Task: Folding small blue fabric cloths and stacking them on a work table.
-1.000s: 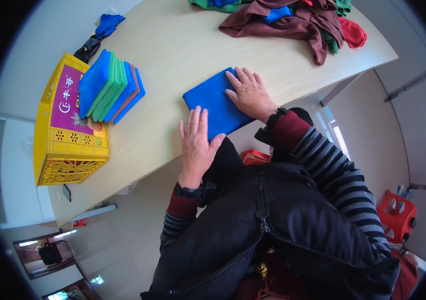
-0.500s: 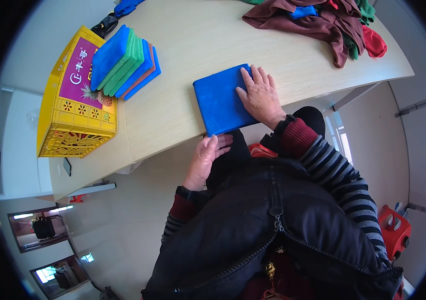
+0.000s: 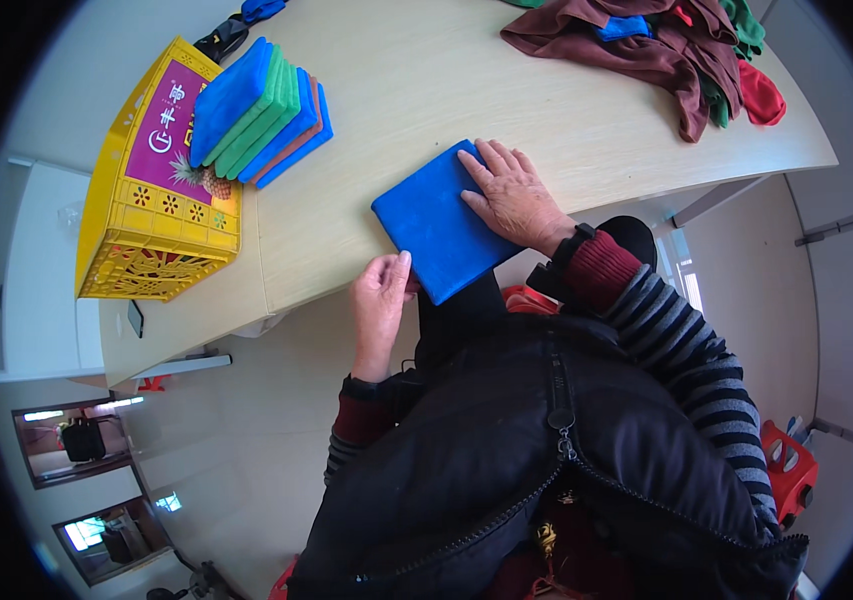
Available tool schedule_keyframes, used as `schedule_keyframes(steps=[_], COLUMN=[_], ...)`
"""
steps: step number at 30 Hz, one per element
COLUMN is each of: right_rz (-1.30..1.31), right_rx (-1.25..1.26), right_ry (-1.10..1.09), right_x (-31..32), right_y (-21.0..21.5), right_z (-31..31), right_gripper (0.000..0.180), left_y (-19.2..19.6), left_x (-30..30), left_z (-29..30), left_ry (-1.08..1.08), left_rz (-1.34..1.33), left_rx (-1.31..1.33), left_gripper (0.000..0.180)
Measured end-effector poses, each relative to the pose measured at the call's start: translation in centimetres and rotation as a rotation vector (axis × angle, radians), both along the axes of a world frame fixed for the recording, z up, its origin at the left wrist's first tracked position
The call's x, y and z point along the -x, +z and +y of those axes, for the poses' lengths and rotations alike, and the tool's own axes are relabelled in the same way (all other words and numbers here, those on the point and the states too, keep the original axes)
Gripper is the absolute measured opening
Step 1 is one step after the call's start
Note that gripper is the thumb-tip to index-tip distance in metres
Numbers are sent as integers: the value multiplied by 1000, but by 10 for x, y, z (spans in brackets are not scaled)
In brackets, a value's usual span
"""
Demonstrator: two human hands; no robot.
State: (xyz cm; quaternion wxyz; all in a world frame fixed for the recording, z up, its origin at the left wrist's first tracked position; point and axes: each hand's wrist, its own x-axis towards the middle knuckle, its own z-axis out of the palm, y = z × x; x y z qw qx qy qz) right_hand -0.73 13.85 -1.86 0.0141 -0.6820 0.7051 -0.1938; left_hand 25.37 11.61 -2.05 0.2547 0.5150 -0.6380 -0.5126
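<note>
A blue folded cloth [image 3: 441,225], flat and squarish, lies turned at an angle on the table's front edge, its near corner jutting past the edge. My right hand [image 3: 516,200] rests flat on its right side, fingers stretched toward the far corner. At the cloth's left edge, my left hand [image 3: 379,305] has its thumb and curled fingers pinched on the border; some of those fingertips are hidden. To the left, a leaning stack of folded cloths [image 3: 266,115] in blue, green and brown stands against a yellow crate.
The yellow plastic crate [image 3: 161,235] stands at the table's left end, with a phone [image 3: 135,318] close by. A heap of loose brown, green, red and blue cloths [image 3: 636,45] lies at the far right. The pale wooden table [image 3: 386,90] ends just before my body.
The blue folded cloth has turned, its near edge swinging to the right and its left corner shifting left. My left hand has moved left along its border and closed there; my right hand stays on top.
</note>
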Motion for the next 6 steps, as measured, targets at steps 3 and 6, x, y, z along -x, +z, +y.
schedule_keyframes(steps=[3, 6], right_rz=[0, -8], right_rx=[2, 16], right_ry=[88, 184], right_x=[-3, -8], right_y=[3, 10], right_z=[-7, -14], right_gripper=[59, 60], left_y=[-5, -8], left_x=[-11, 2], left_z=[-1, 20], left_ry=[-22, 44], left_rz=[-16, 592], left_rx=[-125, -540], left_gripper=[44, 54])
